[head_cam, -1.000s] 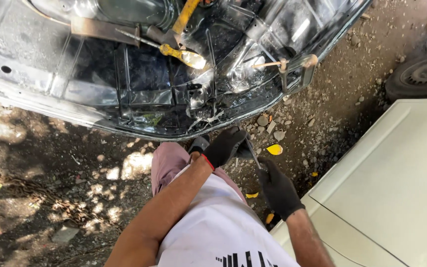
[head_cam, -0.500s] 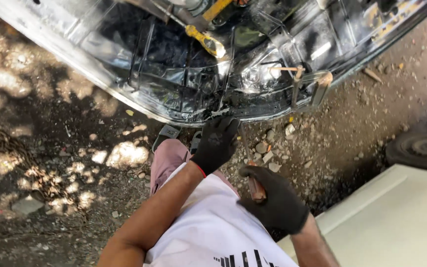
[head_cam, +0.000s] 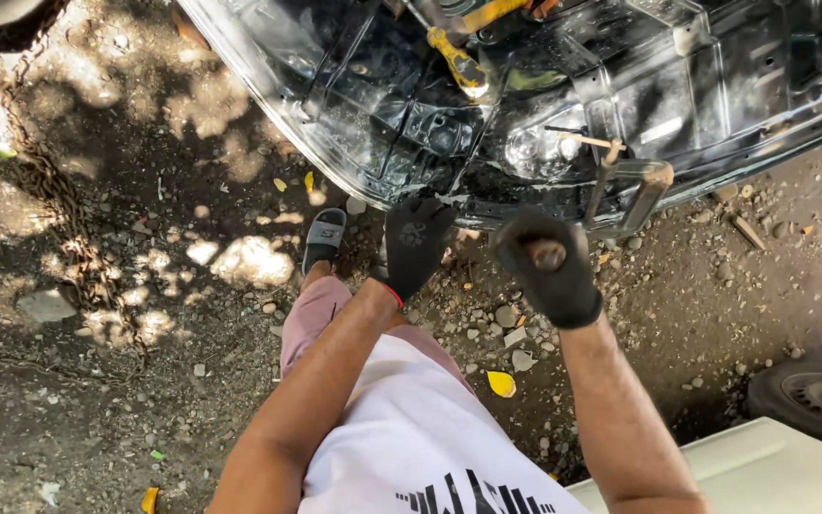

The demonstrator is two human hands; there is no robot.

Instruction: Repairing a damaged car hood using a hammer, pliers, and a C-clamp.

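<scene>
Standing on gravel ground (head_cam: pixel 706 305) at the front edge of a stripped car body (head_cam: pixel 715 86), engine bay open and dark, toward 12 o'clock. Left hand (head_cam: pixel 416 243), in a black glove, reaching flat with fingers extended, fingertips touching the lower rim of the bay near a hanging tangle of black wiring (head_cam: pixel 473 162). Right hand (head_cam: pixel 549 266), also black-gloved, balled into a fist around a brown wooden handle (head_cam: pixel 547 254), only the butt end showing; working end of the tool hidden below the fist, so kind of tool not to be told. Just at 1 o'clock from that fist, a metal bracket (head_cam: pixel 641 190) jutting from the rim, with a thin wooden-handled rod (head_cam: pixel 590 143) above it. Deeper in the bay, a yellow-handled tool (head_cam: pixel 459 65) lying among the parts.

Judged from this: bay already largely gutted, panels bare, loose wires dangling; work at the front rim only being set up, left hand steadying or feeling for the spot, tool held back from the metal. Nothing visibly freed at the rim yet.

Elsewhere: sandalled foot (head_cam: pixel 323 240) at 9 o'clock of the left hand, rusty chain (head_cam: pixel 49 181) far at 9 o'clock, tyre (head_cam: pixel 815 405) at 4 o'clock, pale panel (head_cam: pixel 763 471) below it.
</scene>
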